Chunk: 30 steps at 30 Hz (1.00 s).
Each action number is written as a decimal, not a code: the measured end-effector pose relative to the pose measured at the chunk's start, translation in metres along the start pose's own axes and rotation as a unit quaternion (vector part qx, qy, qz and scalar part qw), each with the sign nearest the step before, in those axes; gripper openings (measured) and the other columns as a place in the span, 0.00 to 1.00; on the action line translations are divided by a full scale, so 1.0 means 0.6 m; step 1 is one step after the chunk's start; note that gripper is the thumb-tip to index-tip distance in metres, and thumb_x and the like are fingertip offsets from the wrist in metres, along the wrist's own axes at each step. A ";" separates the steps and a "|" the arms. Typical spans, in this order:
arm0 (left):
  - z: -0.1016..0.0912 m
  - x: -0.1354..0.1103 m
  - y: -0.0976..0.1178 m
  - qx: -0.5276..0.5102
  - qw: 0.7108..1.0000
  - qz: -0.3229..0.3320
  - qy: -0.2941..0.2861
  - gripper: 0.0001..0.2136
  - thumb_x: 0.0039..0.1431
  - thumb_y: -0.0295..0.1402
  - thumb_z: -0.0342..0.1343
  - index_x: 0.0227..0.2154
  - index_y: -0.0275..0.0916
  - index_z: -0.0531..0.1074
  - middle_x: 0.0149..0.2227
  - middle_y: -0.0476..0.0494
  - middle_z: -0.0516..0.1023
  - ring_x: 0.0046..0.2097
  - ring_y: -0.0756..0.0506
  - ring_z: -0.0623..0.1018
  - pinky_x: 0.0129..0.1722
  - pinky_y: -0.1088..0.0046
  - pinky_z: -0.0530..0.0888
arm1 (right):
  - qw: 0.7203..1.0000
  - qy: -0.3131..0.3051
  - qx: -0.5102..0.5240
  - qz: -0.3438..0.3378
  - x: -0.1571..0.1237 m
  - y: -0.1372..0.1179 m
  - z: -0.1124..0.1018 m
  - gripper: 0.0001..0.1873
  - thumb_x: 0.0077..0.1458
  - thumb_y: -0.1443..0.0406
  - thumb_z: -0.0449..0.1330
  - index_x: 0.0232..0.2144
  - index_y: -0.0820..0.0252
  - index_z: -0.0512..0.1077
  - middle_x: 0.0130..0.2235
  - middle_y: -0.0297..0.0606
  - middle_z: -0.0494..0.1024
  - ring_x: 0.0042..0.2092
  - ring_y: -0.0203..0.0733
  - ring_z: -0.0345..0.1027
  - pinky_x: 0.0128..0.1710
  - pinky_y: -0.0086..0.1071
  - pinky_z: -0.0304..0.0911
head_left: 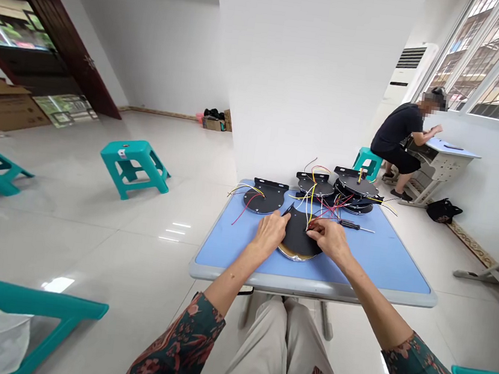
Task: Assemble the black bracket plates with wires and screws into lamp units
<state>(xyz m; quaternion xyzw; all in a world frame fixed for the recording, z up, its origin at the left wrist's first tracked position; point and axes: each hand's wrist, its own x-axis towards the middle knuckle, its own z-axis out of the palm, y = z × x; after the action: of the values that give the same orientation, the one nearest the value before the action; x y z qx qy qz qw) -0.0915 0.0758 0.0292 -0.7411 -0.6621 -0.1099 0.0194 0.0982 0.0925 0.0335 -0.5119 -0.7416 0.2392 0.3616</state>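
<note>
A round black plate (298, 238) with a metal rim lies on the blue table (381, 258) in front of me. My left hand (270, 232) rests on the plate's left edge, fingers curled over it. My right hand (329, 236) is at the plate's right edge, pinching the red and yellow wires (313, 210) that rise from it. Another black plate with a bracket (265, 198) lies further back on the left. A stack of similar plates (353, 193) stands at the back right. A screwdriver (356, 226) lies just beyond my right hand.
A white pillar rises behind the table. Teal stools (136, 167) stand on the tiled floor to the left, with more at both lower corners. Another person sits at a small desk (446, 159) under the window at the right. Cardboard boxes lie at the far left.
</note>
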 end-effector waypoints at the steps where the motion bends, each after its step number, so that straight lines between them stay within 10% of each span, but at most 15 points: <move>1: -0.001 -0.001 0.001 0.000 1.000 0.002 -0.001 0.24 0.68 0.22 0.42 0.61 0.45 0.71 0.47 0.35 0.77 0.44 0.41 0.82 0.43 0.68 0.75 | 1.000 0.007 -0.029 -0.006 0.000 -0.003 0.003 0.04 0.48 0.70 0.66 0.27 0.56 0.78 0.27 0.36 0.82 0.31 0.45 0.76 0.36 0.36 0.68; 30: -0.016 -0.019 0.008 0.060 0.997 0.011 -0.051 0.23 0.72 0.26 0.38 0.66 0.43 0.65 0.49 0.32 0.74 0.44 0.39 0.80 0.42 0.64 0.76 | 0.998 -0.003 0.061 0.020 0.012 0.001 0.034 0.07 0.50 0.66 0.62 0.21 0.56 0.73 0.22 0.32 0.78 0.27 0.39 0.72 0.33 0.31 0.64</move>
<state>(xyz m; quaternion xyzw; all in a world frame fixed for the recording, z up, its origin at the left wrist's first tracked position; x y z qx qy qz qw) -0.0895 0.0626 0.0372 -0.7502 -0.6597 -0.0323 0.0314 0.0809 0.0998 0.0222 -0.5030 -0.7161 0.2933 0.3849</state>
